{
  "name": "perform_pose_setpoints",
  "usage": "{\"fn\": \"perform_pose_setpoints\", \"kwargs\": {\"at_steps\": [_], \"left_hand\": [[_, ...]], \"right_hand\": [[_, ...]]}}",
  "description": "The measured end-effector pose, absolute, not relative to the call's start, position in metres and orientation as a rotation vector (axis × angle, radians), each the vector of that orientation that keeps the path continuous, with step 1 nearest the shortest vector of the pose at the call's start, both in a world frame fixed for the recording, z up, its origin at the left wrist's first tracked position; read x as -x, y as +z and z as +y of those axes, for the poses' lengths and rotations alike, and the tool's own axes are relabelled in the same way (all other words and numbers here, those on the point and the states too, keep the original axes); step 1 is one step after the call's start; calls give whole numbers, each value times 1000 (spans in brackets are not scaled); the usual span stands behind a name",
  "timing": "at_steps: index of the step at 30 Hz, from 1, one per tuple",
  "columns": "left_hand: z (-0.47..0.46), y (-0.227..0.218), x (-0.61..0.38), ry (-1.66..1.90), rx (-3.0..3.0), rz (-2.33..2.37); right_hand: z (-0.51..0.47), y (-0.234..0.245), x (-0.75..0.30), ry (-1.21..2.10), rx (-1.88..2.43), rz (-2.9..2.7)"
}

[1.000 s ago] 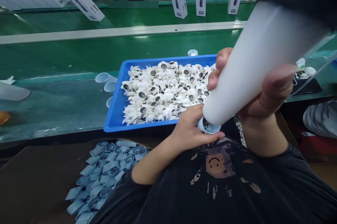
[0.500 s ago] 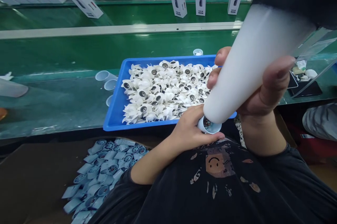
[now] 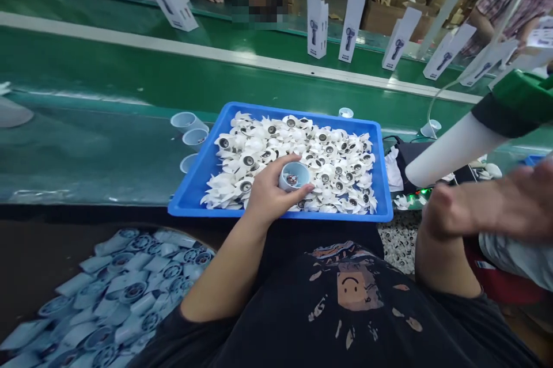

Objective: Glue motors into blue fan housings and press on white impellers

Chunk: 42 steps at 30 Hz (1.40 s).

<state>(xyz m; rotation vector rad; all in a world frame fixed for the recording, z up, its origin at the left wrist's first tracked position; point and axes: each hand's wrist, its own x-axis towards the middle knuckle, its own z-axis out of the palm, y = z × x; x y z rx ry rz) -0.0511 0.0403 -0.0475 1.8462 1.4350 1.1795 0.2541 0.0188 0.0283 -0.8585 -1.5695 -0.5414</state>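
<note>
My left hand [image 3: 270, 192] is closed round a light-blue fan housing [image 3: 295, 177], its open end facing up, over the near part of the blue tray [image 3: 280, 213]. Small parts show inside the housing, too small to make out. Many white fan impellers [image 3: 298, 140] with dark hubs fill the tray. On the right, my right hand [image 3: 492, 207] is blurred, fingers stretched out with nothing in them. Just above it, a thick white tube [image 3: 453, 149] with a black band and green top slants down, apart from the hand.
Light-blue housings [image 3: 133, 293] lie heaped at lower left. Several similar cups [image 3: 189, 121] stand left of the tray. Beyond the green belt [image 3: 173, 63], white printed boxes [image 3: 352, 28] stand in a row. Two people are across the line. A dark device [image 3: 410, 160] sits right of the tray.
My right hand has let go of the white tube, which now hangs further right. My left hand has carried the fan housing left, over the tray. The view has shifted.
</note>
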Motion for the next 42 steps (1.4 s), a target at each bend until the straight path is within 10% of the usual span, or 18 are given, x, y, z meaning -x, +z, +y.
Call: {"fn": "perform_pose_setpoints", "kwargs": {"at_steps": [7, 21, 35, 42], "left_hand": [[39, -39, 49, 982, -1936, 1344], [43, -45, 50, 876, -2059, 1226], [-6, -28, 50, 1126, -2086, 987], [-12, -23, 44, 1132, -2256, 808]], "right_hand": [[43, 2, -206, -210, 1582, -2839], [50, -3, -190, -87, 2202, -2606], [-4, 1, -174, 1292, 1217, -1724], [-13, -1, -175, 1471, 1032, -1503]]}}
